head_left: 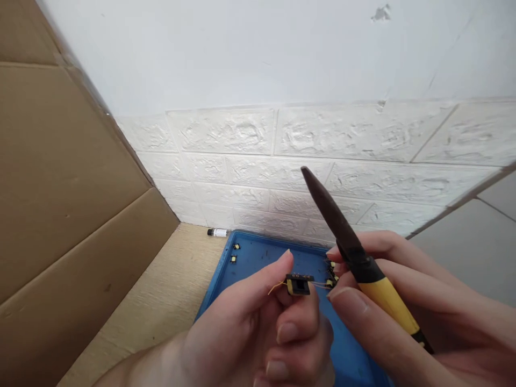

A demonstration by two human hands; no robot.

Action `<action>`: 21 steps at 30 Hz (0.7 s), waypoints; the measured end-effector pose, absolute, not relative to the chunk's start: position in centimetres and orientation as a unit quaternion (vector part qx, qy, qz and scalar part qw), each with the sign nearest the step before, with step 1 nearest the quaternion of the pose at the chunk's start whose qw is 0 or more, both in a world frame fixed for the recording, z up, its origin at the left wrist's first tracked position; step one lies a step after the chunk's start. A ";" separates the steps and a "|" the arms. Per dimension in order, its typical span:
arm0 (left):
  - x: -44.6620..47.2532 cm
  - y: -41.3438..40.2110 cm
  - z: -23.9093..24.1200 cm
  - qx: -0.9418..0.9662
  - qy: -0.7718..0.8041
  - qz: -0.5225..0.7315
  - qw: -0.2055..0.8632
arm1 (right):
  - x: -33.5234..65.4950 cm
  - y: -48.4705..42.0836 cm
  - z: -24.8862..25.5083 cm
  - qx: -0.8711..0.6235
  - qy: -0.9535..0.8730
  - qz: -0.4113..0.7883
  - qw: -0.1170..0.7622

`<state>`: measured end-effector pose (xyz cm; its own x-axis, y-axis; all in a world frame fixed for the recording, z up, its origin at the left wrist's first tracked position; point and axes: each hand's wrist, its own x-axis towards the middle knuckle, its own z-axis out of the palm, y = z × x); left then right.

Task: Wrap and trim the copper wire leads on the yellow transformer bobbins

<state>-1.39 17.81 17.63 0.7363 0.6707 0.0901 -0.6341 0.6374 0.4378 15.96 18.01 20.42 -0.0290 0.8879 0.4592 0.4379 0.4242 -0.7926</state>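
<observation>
My left hand (pixel 258 317) pinches a small black and yellow wound component (pixel 299 284) between thumb and fingers, with thin wire ends sticking out on both sides. My right hand (pixel 403 301) is closed round a tool with a yellow and black handle (pixel 387 301) and a dark pointed tip (pixel 326 207) that points up and to the left. Both hands are held close together above a blue tray (pixel 250 258). Right fingertips touch the wire beside the component.
Several small black and yellow components (pixel 234 252) lie in the tray's far left corner, more (pixel 331 273) near my right fingers. A small vial (pixel 217 232) lies by the white brick-pattern wall (pixel 282 140). A cardboard sheet (pixel 60 188) stands at the left on the wooden tabletop (pixel 161 301).
</observation>
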 end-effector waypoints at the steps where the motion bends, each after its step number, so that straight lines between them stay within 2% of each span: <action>1: -1.3 17.6 17.4 0.216 0.044 0.361 0.906 | 15.9 17.9 20.6 -0.494 -0.680 0.225 0.493; 7: -0.6 16.2 16.7 0.198 0.099 0.380 0.898 | 15.5 16.9 21.2 -0.527 -0.631 0.310 0.478; 13: 0.0 16.5 17.2 0.219 0.119 0.371 0.894 | 14.3 16.7 20.8 -0.495 -0.585 0.340 0.545; 21: 0.3 16.2 17.3 0.243 0.178 0.352 0.886 | 16.1 19.1 20.1 -0.395 -0.674 0.377 0.497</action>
<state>0.34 16.17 17.27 0.6886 0.7108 -0.1438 -0.5385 0.6340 0.5551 16.12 19.06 20.07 -0.1929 0.9079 0.3723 0.1571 0.4031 -0.9016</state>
